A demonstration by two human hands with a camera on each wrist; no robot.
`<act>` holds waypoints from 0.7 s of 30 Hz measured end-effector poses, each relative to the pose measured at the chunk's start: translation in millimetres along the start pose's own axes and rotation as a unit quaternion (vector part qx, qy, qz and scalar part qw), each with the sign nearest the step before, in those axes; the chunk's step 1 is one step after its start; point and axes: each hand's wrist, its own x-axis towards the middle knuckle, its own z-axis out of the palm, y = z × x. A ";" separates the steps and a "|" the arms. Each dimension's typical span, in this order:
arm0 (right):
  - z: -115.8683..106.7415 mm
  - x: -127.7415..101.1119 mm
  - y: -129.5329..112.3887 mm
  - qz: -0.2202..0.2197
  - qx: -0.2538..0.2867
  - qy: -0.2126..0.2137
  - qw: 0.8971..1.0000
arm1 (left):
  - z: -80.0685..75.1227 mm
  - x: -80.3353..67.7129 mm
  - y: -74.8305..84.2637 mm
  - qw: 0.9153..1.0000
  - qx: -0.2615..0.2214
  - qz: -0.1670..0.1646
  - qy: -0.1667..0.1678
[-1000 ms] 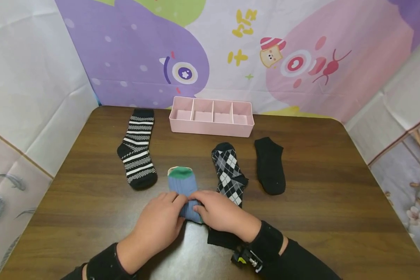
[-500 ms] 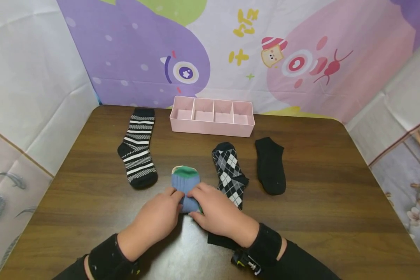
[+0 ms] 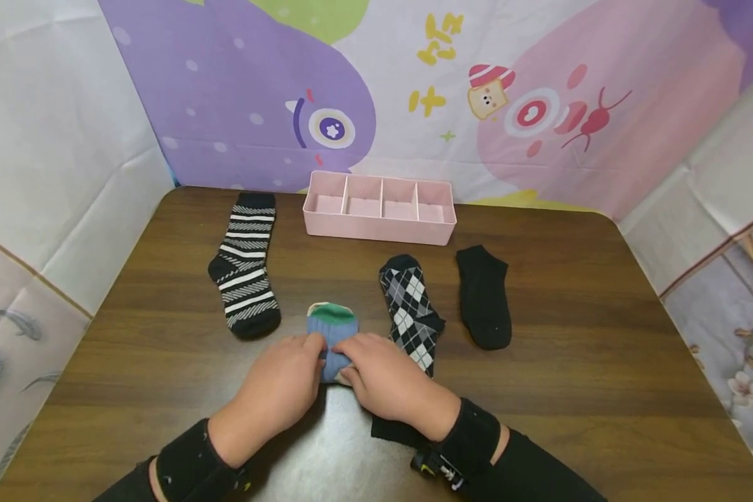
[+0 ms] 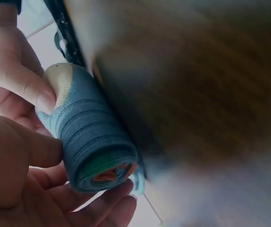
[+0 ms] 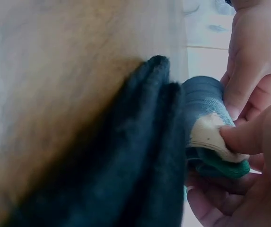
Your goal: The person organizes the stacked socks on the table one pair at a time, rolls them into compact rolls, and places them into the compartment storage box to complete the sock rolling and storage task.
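Observation:
A blue ribbed sock (image 3: 332,335) with a green end lies at the middle of the table, its near part rolled up. My left hand (image 3: 282,380) grips the roll from the left, thumb on the near side. From the right, my right hand (image 3: 385,373) pinches the same roll. In the left wrist view the rolled sock (image 4: 95,125) shows a spiral end with green and orange inside. A cream patch on the sock (image 5: 206,135) faces the right wrist camera, with a thumb pressed on it. The underside is hidden by the fingers.
A black-and-grey argyle sock (image 3: 408,310) lies partly under my right hand and wrist. Farther right is a black ankle sock (image 3: 484,300); a striped sock (image 3: 247,268) lies at left. A pink four-section box (image 3: 376,226) stands at the table's back edge.
The blue sock has shifted slightly right, and its near end sits a little farther from me. Both hands keep hold of it, their fingers moved along the roll. The other socks stay put.

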 end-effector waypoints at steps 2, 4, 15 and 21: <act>-0.1 0.0 -0.7 0.005 0.010 -0.008 1.000 | -0.8 -2.2 0.3 1.000 0.009 0.010 0.007; -0.6 -0.3 -1.6 0.015 0.022 -0.017 1.000 | -1.9 -4.7 1.1 1.000 0.018 0.018 0.007; -1.0 -1.1 1.4 0.061 0.091 -0.035 0.993 | -4.4 -9.6 7.2 0.998 0.023 0.054 -0.032; -0.2 -4.5 -2.2 0.010 -0.005 0.033 0.999 | -8.1 -0.6 7.2 0.996 0.024 0.048 -0.067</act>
